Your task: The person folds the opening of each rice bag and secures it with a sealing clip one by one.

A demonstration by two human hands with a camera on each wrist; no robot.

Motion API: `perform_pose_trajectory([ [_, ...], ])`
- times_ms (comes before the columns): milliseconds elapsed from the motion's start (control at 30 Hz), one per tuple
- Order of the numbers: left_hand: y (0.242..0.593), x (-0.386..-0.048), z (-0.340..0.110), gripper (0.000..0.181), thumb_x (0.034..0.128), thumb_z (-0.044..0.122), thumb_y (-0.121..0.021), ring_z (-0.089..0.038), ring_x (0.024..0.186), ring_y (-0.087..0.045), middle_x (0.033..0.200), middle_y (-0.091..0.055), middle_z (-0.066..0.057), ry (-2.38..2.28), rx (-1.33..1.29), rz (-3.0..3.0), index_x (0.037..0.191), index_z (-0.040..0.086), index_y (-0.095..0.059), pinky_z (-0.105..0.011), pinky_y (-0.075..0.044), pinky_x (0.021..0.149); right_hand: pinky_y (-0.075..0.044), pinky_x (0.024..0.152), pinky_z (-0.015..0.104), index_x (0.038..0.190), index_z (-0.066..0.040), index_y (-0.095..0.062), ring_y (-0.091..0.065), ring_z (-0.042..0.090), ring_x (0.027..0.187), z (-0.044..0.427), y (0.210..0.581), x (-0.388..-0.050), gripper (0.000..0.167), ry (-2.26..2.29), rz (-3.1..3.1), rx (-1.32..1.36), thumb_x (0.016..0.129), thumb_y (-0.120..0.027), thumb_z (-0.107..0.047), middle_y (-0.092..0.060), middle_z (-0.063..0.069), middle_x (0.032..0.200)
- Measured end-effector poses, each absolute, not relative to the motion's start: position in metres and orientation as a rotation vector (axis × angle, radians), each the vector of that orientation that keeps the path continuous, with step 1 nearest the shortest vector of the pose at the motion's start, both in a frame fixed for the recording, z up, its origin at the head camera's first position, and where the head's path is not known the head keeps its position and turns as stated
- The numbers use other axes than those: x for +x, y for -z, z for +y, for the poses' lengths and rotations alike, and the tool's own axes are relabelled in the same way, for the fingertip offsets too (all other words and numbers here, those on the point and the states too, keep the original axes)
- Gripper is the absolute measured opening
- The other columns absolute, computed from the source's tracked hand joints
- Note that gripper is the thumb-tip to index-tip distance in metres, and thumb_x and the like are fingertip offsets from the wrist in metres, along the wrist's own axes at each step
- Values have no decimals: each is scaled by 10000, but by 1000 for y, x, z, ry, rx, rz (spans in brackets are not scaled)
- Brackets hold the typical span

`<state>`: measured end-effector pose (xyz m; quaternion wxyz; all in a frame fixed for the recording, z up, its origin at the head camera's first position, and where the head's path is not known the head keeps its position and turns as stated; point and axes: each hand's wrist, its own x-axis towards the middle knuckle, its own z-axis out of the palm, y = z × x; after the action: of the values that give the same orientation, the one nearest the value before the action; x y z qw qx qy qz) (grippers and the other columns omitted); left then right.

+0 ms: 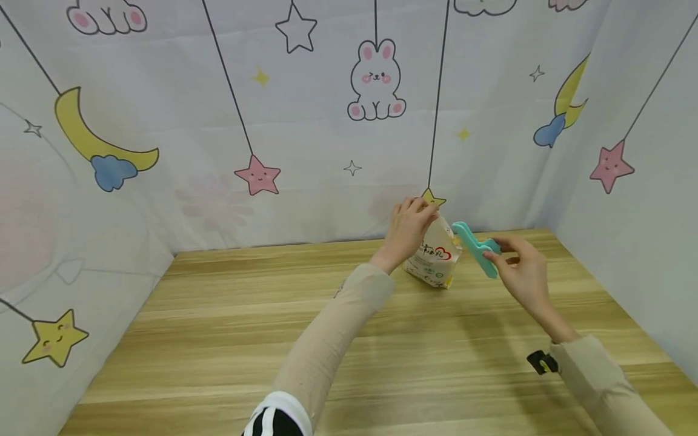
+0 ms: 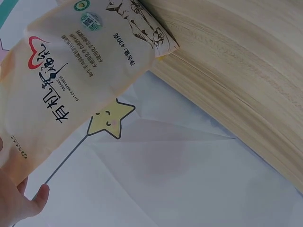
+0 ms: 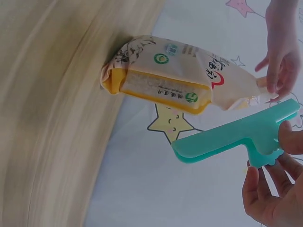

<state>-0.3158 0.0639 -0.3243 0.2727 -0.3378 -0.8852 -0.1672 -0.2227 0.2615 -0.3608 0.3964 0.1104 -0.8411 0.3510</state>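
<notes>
A cream food bag (image 1: pixel 433 257) with dark lettering and a red heart stands upright at the back of the table. My left hand (image 1: pixel 409 230) pinches its top edge, as the right wrist view also shows. Pale contents show through a window (image 3: pixel 158 87) on the bag's yellow-trimmed side. To the right, my right hand (image 1: pixel 520 266) holds a teal bag clip (image 1: pixel 474 248) by its handles, between thumb and fingers. The long bars of the clip (image 3: pixel 227 132) are beside the bag's upper part, apart from it in the head view.
The wood-grain table (image 1: pixel 245 339) reaches back to a white cloth backdrop (image 1: pixel 305 121) printed with stars, moons and rabbits. Cloth sides enclose the table left and right. A dark strap-like piece (image 1: pixel 542 362) sits at the right cuff.
</notes>
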Motion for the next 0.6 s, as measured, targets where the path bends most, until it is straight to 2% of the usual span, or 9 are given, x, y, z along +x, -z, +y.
perform_pose_trajectory([
  [233,324,-315,64,288,943,299,-384,-137,1024,-454,1052,-569,37,456,-898,-2395,1155,224,-565,-309,-355,838,-338,601,-26,973,48,-639,-421,-222,774,260,353,-226,279,-859,-2114,283,715,-716,-23,-650,205,869],
  [600,324,-314,64,312,939,313,-388,-134,1044,-446,1073,-567,43,514,-876,-2434,1184,230,-562,-313,-361,836,-331,594,-18,970,49,-639,-441,-137,751,259,343,-234,271,-851,-2106,265,721,-713,-28,-645,214,886],
])
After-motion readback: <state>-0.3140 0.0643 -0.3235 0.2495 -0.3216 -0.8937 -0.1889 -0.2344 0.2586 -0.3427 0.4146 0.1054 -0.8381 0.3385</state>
